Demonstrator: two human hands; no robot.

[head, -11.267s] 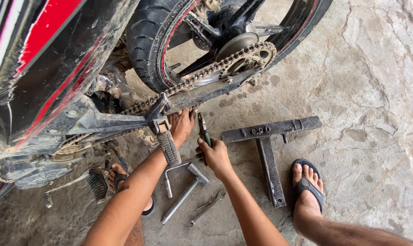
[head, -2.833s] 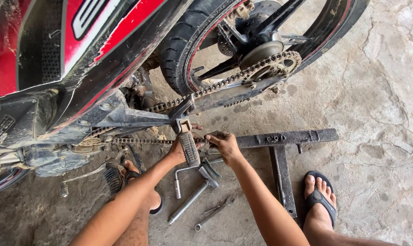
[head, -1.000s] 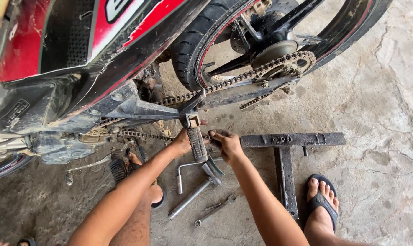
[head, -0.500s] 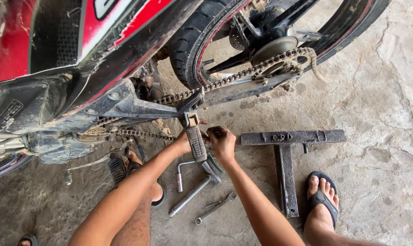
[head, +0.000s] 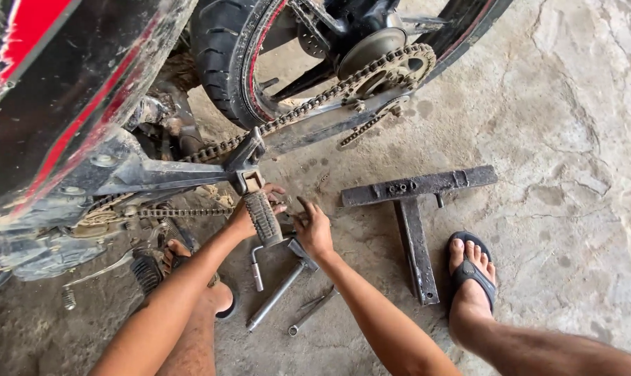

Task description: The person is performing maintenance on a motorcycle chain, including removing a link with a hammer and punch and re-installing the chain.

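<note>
My left hand (head: 242,217) sits under the black ribbed rubber footpeg (head: 263,217) of the red-and-black motorcycle (head: 65,104), at the lower run of the greasy steel drive chain (head: 183,212); the peg covers most of my fingers, so I cannot tell whether they are together or apart. My right hand (head: 314,230) is just beside it, to the right of the peg, fingers partly spread, forefinger raised, nothing visibly clamped in them. The chain's upper run climbs from the footpeg bracket to the toothed rear sprocket (head: 395,66) beside the black rear tyre (head: 221,56). On the cracked concrete floor (head: 573,139), directly below my hands, lie a grey steel T-handle socket wrench (head: 277,292) and a small ring spanner (head: 312,310), close together. A dark T-shaped steel stand (head: 413,209) lies flat to the right, near my right foot in a black flip-flop (head: 472,271).
</note>
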